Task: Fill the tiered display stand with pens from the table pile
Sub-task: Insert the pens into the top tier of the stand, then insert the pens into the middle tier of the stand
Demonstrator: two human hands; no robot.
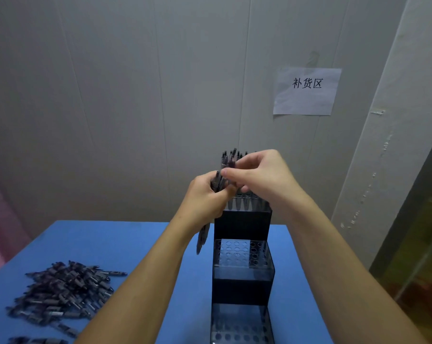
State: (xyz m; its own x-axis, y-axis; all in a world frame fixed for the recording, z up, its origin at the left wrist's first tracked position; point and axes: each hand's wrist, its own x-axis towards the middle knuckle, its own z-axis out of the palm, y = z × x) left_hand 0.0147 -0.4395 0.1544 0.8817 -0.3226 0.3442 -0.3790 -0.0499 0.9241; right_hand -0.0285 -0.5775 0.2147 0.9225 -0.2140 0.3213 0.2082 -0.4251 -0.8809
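A black tiered display stand [242, 286] rises on the blue table [140, 244]. Its top tier holds several dark pens [244, 202] standing upright. The middle tier [242, 252] and the bottom tier [239, 331] show holes with nothing in them. My left hand [205, 197] grips a bundle of dark pens [202, 238] whose ends hang below the fist. My right hand [257, 175] pinches one pen [231, 160] above the top tier, close against the left hand. A pile of dark pens [61, 291] lies on the table at the left.
A grey panelled wall stands right behind the table. A paper sign [306, 91] with printed characters hangs on it at the right. The table's right edge drops off beside a pale corner post [383, 145]. Something pink shows at the far left.
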